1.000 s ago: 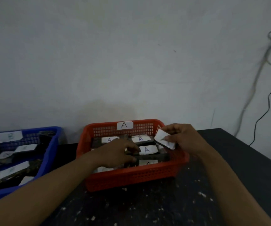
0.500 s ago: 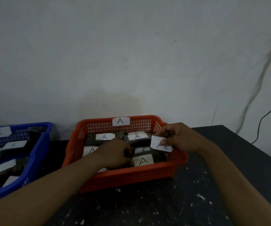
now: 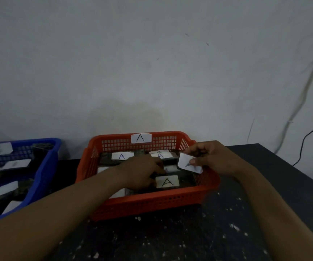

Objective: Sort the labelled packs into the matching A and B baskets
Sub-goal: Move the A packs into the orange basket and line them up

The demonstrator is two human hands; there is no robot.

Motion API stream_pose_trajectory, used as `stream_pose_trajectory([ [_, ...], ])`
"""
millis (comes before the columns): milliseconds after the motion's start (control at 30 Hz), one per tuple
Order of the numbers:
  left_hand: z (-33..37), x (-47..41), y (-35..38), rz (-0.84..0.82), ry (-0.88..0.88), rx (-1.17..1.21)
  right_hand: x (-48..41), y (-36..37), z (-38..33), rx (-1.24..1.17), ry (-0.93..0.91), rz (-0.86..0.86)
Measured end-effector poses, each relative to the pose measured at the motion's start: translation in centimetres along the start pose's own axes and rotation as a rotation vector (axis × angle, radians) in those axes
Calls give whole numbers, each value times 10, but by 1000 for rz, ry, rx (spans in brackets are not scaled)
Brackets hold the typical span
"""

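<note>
Left hand [image 3: 140, 174] fingertips hidden; right hand's [image 3: 212, 157] pack [image 3: 189, 163] blurred.

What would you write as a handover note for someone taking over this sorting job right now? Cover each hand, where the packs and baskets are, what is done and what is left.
Left hand: down inside the red A basket among the packs; whether it grips one is hidden.
Right hand: pinches a pack with an A label over the basket's right rim.
Done: several A packs lie in the red basket. The blue basket on the left holds packs too, but their labels are blurred.
Left: lower the held pack into the red basket.
</note>
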State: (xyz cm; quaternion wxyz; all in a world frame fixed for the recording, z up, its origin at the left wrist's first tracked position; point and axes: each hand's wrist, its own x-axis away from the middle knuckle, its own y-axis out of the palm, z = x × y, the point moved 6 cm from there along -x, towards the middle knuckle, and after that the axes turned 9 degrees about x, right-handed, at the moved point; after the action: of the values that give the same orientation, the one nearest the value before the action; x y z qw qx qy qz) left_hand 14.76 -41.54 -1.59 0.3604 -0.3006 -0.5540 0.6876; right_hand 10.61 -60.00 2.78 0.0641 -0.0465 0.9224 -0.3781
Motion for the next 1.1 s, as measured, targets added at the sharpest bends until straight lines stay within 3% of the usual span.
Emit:
stream_pose_trajectory([
  [133,-7,0,6,-53,11,-136,0,7,-4,40,10,-123],
  [333,-18,6,17,-79,-35,-101,-6,10,-18,106,4,-242],
  [400,-20,5,15,-61,-73,29,-9,21,-25,121,-6,-313],
  [500,-25,7,4,3,-133,410,-16,44,-42,123,-47,-385],
  [667,-50,31,-31,174,-218,560,-35,78,-64,138,-88,-473],
  [767,-67,70,-48,213,-244,394,-41,98,-68,238,-73,-540],
  [900,-67,113,-35,4,-222,85,-47,118,-70,405,-68,-575],
  [1100,-62,103,-26,-118,-217,-150,-49,125,-73,603,-91,-523],
])
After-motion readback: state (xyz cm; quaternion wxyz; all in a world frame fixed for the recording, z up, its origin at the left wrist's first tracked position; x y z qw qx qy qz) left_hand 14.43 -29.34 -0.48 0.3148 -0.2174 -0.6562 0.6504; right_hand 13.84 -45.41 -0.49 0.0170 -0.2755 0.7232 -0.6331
